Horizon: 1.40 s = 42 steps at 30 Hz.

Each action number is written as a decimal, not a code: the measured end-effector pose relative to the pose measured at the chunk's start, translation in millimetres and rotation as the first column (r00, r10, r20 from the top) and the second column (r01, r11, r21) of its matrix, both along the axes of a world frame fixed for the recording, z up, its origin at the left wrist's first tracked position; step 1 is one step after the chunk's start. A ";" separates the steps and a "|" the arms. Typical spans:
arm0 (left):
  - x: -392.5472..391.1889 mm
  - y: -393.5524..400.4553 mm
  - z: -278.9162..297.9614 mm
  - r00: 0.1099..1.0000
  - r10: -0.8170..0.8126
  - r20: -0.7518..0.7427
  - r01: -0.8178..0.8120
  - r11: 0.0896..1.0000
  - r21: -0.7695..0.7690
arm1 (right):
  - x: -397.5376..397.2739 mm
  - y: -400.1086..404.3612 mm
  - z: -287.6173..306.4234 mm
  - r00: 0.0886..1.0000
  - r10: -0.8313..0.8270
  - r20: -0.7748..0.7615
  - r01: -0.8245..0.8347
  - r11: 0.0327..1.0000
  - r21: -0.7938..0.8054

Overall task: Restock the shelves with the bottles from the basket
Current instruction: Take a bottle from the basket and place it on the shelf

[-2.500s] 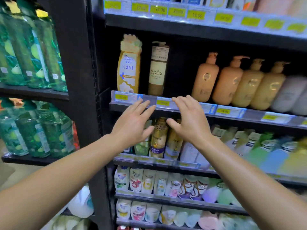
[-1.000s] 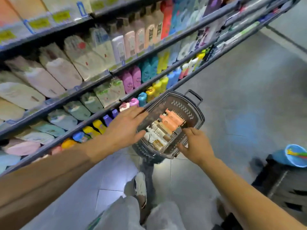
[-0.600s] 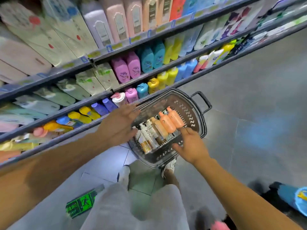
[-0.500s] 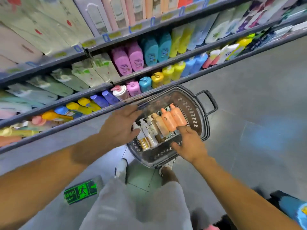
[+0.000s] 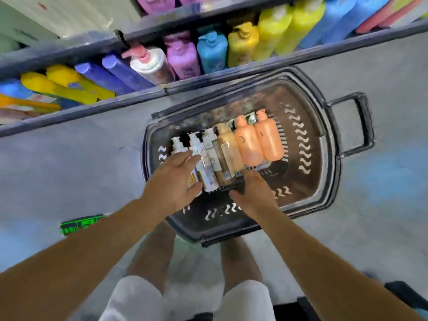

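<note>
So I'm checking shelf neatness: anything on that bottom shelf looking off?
Yes: the white pump bottle with a pink top leans sideways among the bottles on the dark bottom shelf, while the purple bottle beside it stands straight.

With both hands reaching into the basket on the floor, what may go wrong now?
1. The bottles lie packed side by side in the basket; lifting a white bottle with the left hand may drag its neighbours.
2. The right hand is near the brown bottle's base; pump heads could catch.
3. The picture is blurred, so any grip is uncertain.
</note>
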State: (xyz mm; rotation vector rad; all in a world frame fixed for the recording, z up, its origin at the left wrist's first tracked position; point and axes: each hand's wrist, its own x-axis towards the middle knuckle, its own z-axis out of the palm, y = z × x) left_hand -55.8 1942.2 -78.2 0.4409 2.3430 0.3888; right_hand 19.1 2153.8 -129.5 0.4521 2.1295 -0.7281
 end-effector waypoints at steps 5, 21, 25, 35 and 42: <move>-0.7 1.1 -78.3 0.997 0.018 0.079 -0.019 1.000 0.001 | -2.1 -8.6 -88.0 0.999 -0.043 0.030 0.044 0.998 -0.034; -6.2 24.4 -171.8 0.950 0.223 0.220 -0.237 0.971 0.042 | -14.3 -39.4 -185.0 0.986 -0.161 -0.035 0.162 0.987 0.020; -6.0 28.6 -170.5 0.889 0.358 0.286 -0.391 0.918 0.066 | -22.8 -25.3 -169.5 0.934 -0.330 0.140 0.348 0.927 -0.137; 6.5 51.5 -145.8 0.172 0.623 0.763 -0.955 0.296 -0.026 | 5.3 -44.3 -101.4 0.890 -0.266 -0.371 0.280 0.960 -0.016; -3.1 37.2 -149.2 0.276 0.626 0.729 -0.954 0.269 0.131 | 23.2 -59.2 -85.7 0.863 -0.208 -0.461 0.120 0.970 -0.213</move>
